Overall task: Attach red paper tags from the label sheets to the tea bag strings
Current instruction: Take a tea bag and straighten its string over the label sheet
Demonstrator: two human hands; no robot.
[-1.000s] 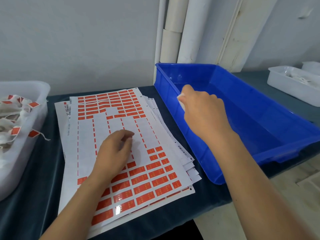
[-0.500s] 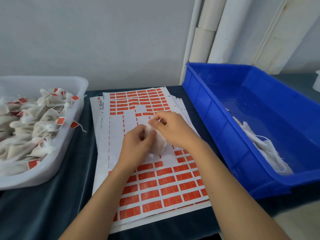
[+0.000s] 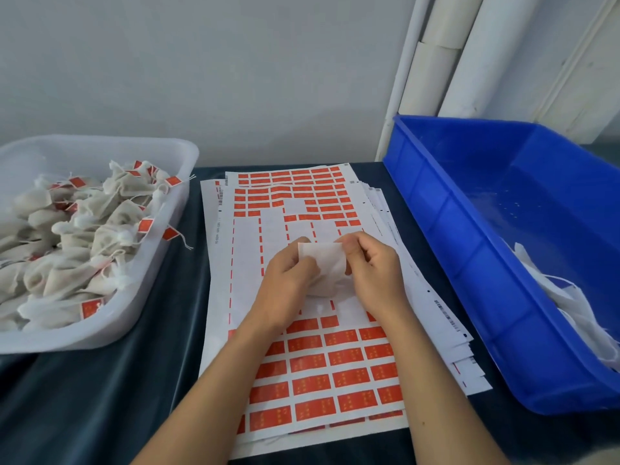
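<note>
Nearest the front edge of the dark-clothed table [image 3: 84,397], the stack of label sheets [image 3: 312,370] is fanned out, its top sheet showing full rows of red paper tags [image 3: 349,377] close to the person, a wide peeled blank band through the middle, and more red rows at the far end.

Above that blank band both hands meet. The left hand [image 3: 285,280] has its fingers curled round the left side of a white tea bag [image 3: 325,266], and the right hand [image 3: 372,266] pinches the bag's upper right corner between thumb and fingers, so the bag is held just above the sheet between the two. I cannot make out its string, nor any tag on it, so my guess is this one has yet to be tagged.

Along the right edge sits the blue bin [image 3: 446,209], with a small heap of white bags [image 3: 563,310] in its near corner; no red shows on them, so they look like the untagged supply. At the left edge the clear tray [image 3: 157,290] is piled high with tagged tea bags [image 3: 84,236], red tags on their strings.

Judging by the full tray, the small heap left and the half-stripped sheet, the job seems well along, with plenty of tags remaining. White pipes [image 3: 436,62] stand against the far wall.
</note>
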